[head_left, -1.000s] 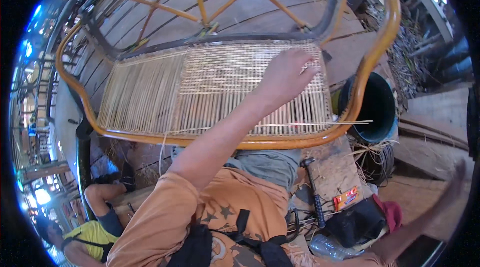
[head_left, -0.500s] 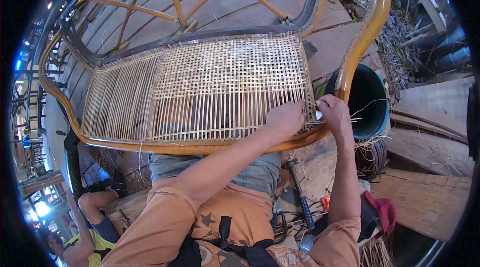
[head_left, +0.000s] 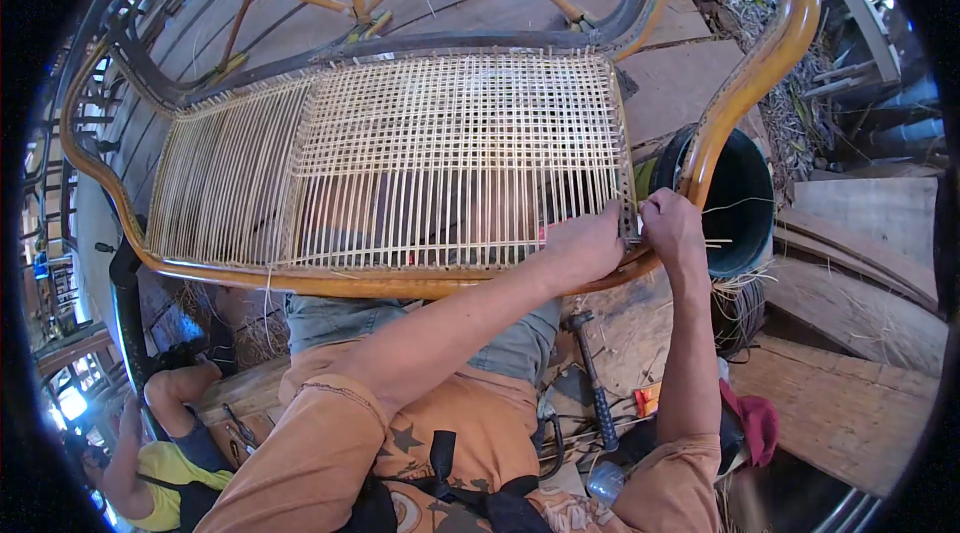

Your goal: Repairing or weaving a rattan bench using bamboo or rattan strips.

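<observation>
A woven cane panel (head_left: 450, 113) fills the inside of a bent rattan frame (head_left: 400, 283) lying in front of me. Its upper part is a crossed weave, while the lower part shows only upright strands. At the panel's right edge strip (head_left: 626, 173), my left hand (head_left: 585, 245) is closed, fingertips against the edge; what they hold is hidden. Just beyond the strip, my right hand (head_left: 673, 225) pinches close by, closed on a thin cane strand mostly hidden by the fingers. Pale strand ends (head_left: 717, 243) stick out to its right.
A dark bucket (head_left: 745, 203) stands behind the frame's right curve. Below lie a hammer (head_left: 597, 383), a plastic bottle (head_left: 606, 482) and a red cap (head_left: 752, 423). Wooden boards (head_left: 830, 403) lie at right. Another person in a yellow top (head_left: 165, 483) sits at lower left.
My view has shifted slightly, so the frame sits a little differently. My left hand has moved a little right and down, closer to my right hand, which stays at the edge.
</observation>
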The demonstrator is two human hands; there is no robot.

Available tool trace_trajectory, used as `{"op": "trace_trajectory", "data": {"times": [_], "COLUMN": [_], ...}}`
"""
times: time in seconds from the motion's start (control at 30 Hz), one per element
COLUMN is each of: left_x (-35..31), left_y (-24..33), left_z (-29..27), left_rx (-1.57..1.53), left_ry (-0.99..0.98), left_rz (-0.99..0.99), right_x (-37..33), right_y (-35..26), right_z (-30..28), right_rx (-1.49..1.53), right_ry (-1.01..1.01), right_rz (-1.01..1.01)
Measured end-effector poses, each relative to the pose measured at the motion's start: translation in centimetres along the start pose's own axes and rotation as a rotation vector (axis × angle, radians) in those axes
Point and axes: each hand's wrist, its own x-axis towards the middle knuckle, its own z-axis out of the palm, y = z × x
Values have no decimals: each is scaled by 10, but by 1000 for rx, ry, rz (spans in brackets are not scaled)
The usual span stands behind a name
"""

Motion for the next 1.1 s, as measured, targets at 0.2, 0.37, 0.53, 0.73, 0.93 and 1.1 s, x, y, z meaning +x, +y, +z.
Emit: {"op": "trace_trajectory", "data": {"times": [0.2,0.37,0.53,0.73,0.93,1.1], "left_x": [2,7,13,27,31,30], "left_y": [-1,-10,-1,-16,-2,-15], "left_z": [-1,2,-17,7,12,10], "left_rx": [-31,-112,85,275,337,285], "left_ry": [-43,-19,-1,467,435,389], "left_rz": [-14,90,-4,54,-54,-35], "right_x": [-4,-4,2,4,18,15], "right_y": [-3,-4,3,-10,6,-9], "right_z": [-3,-5,4,1,18,7], "right_rx": [-23,-14,-145,-300,-435,-298], "right_ry": [-9,-19,-14,-157,-267,-220], "right_rz": [3,8,-96,-115,-112,-45]}}
